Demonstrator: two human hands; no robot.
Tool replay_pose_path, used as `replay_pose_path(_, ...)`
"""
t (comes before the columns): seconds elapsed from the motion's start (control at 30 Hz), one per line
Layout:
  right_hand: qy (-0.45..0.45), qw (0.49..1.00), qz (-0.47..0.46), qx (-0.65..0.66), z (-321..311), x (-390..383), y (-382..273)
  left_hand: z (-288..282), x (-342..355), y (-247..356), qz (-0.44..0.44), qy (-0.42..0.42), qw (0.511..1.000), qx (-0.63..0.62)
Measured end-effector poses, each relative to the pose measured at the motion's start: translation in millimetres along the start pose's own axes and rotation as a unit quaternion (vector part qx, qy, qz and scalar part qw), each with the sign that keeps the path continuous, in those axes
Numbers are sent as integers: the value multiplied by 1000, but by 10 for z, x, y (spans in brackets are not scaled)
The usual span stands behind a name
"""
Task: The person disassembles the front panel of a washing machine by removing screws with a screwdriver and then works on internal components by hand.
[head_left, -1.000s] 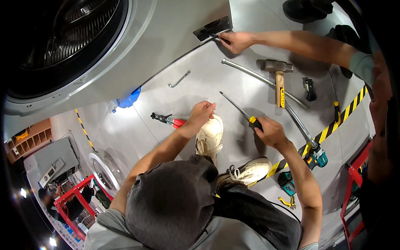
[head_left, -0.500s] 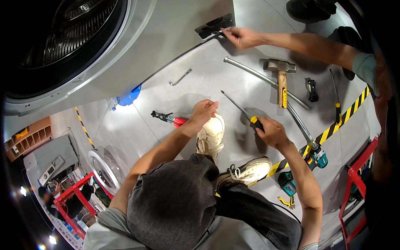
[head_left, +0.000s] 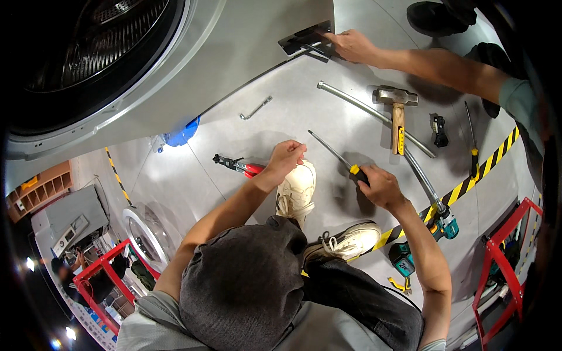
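Observation:
My right hand is wrapped round the yellow-and-black handle of a screwdriver, its shaft pointing forward and left above the floor. My left hand is closed in a pinch above the toe of my light shoe; whatever its fingertips hold, if anything, is too small to make out. Beside it on the floor lie red-handled pliers. Ahead, a co-worker's hand reaches to a black hatch low on the pale front of a washing machine.
On the floor lie a small socket wrench, a wooden-handled hammer, a long metal bar, a second screwdriver, a teal cordless tool and yellow pliers. Striped tape crosses at right, near a red frame. A round door lies left.
The co-worker's hand has shifted slightly right at the hatch, where a dark strip now hangs below. My hands keep nearly the same pose; the screwdriver tip has dipped slightly left.

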State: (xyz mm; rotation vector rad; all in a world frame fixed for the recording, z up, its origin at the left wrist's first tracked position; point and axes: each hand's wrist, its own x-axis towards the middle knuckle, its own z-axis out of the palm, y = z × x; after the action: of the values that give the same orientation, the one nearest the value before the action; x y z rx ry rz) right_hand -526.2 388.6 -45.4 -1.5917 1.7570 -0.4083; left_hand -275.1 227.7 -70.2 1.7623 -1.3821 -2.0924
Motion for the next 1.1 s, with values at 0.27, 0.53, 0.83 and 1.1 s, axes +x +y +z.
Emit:
replay_pose_path(0.27,-20,998,-13,57,-65,115,-41,-145,-101,130,38,38,999,8)
replay_pose_path(0.53,-174,983,10,54,-164,601,-136,-741,-473,190,4,156,988,18)
replay_pose_path(0.83,-350,933,13,83,-195,941,18,-1077,-1139,155,43,246,967,44)
replay_pose_path(1.1,-337,939,-8,64,-277,979,33,-2032,-1893,561,30,191,940,281)
